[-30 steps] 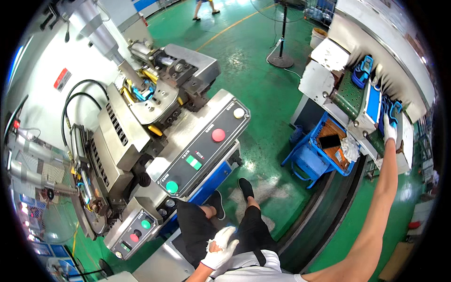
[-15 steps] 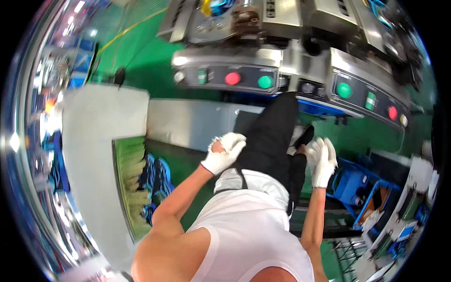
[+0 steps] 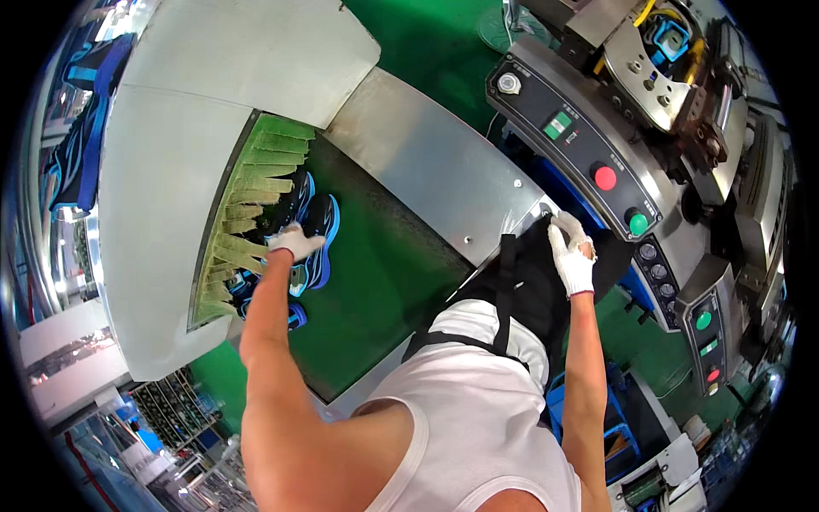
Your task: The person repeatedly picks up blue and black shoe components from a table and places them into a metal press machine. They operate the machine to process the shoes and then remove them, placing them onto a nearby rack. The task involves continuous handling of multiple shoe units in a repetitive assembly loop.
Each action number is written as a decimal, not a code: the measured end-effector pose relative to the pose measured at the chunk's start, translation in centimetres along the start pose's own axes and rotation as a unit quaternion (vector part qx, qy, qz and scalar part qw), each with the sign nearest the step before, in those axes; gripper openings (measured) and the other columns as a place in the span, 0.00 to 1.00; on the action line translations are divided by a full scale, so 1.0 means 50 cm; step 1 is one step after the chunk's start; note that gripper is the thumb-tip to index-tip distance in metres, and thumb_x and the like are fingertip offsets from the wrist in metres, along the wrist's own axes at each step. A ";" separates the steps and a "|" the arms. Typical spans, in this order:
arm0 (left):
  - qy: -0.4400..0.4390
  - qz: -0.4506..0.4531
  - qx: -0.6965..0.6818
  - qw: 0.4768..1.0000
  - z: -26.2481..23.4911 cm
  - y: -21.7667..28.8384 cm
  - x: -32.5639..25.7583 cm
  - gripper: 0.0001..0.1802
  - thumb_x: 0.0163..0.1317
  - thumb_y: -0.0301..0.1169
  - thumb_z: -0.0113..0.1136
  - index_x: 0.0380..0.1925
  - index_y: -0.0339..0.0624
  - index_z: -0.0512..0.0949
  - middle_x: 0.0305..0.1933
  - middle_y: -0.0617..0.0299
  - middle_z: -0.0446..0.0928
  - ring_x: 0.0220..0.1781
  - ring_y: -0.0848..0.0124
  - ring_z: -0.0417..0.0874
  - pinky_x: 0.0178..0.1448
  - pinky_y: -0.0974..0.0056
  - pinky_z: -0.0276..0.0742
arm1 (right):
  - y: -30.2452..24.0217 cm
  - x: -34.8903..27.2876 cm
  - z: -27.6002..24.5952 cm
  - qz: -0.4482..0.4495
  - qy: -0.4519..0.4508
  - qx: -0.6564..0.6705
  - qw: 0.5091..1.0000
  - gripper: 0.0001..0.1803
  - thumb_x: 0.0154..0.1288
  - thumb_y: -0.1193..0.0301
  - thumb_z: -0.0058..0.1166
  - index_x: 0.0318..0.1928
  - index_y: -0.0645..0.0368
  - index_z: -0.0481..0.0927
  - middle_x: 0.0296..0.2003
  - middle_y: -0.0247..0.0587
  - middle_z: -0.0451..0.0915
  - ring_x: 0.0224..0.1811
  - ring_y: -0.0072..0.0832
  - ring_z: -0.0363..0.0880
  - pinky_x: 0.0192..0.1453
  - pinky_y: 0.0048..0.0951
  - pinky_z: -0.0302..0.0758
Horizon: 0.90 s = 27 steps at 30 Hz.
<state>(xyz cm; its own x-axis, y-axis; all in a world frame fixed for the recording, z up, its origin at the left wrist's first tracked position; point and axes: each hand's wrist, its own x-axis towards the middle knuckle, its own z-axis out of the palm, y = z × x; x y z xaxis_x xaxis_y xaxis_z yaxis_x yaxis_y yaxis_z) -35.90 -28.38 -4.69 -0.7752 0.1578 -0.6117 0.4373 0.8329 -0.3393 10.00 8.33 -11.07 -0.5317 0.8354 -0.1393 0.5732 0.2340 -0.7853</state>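
Note:
My left hand point(image 3: 294, 242), in a white glove, reaches down to a group of black shoes with blue trim. Its thumb stands apart from the fingers, and nothing is visibly held. Beside the thumb is the nearest black-and-blue shoe point(image 3: 322, 218); whether the hand touches it I cannot tell. Another black-and-blue shoe point(image 3: 298, 198) lies behind it, partly under the green strip curtain point(image 3: 277, 152). My right hand point(image 3: 572, 260), also gloved in white, hovers over or rests on my dark trousers near the thigh, fingers loosely bent and holding nothing I can see.
A green conveyor belt point(image 3: 367, 282) runs out from the grey machine housing point(image 3: 162, 213). A metal side plate point(image 3: 435, 149) borders it. At the right stands a machine with a control panel point(image 3: 580, 141) and shoe-shaping fixtures point(image 3: 661, 72). Blue racks point(image 3: 614, 427) are behind my right arm.
My view and body have turned left toward the conveyor. My left hand has moved from near my thigh to the shoes by the strip curtain. My right hand stays near my legs.

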 end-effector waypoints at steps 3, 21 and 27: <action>0.009 0.013 0.022 1.000 0.057 0.017 0.014 0.45 0.56 0.64 0.74 0.62 0.38 0.81 0.65 0.45 0.84 0.67 0.49 0.86 0.70 0.47 0.79 | 0.006 0.010 0.011 0.020 -0.003 0.014 1.000 0.18 0.74 0.66 0.65 0.56 0.67 0.86 0.52 0.51 0.90 0.56 0.40 0.90 0.64 0.37 0.82; -0.079 0.728 -0.240 0.637 -0.355 0.549 -0.373 0.49 0.58 0.49 0.78 0.75 0.35 0.70 0.73 0.42 0.76 0.73 0.48 0.78 0.78 0.50 0.73 | -0.122 -0.041 -0.087 0.255 -0.196 0.685 0.654 0.25 0.79 0.61 0.58 0.66 0.66 0.80 0.48 0.45 0.89 0.43 0.32 0.88 0.53 0.38 0.85; 0.011 0.835 -0.163 0.525 -0.572 0.841 -0.439 0.42 0.67 0.45 0.71 0.76 0.37 0.69 0.76 0.44 0.72 0.76 0.49 0.75 0.81 0.51 0.69 | -0.071 -0.164 -0.165 0.233 0.010 0.720 0.654 0.24 0.77 0.62 0.56 0.64 0.66 0.80 0.46 0.45 0.88 0.41 0.32 0.87 0.50 0.37 0.84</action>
<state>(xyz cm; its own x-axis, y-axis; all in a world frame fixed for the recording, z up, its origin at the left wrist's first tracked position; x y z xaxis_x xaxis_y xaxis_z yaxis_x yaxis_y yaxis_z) -13.52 18.38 14.91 0.5594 0.8157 0.1476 0.4178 -0.4312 0.7997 17.49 4.77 -2.18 -0.4925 0.6585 -0.5690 -0.5185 -0.7471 -0.4159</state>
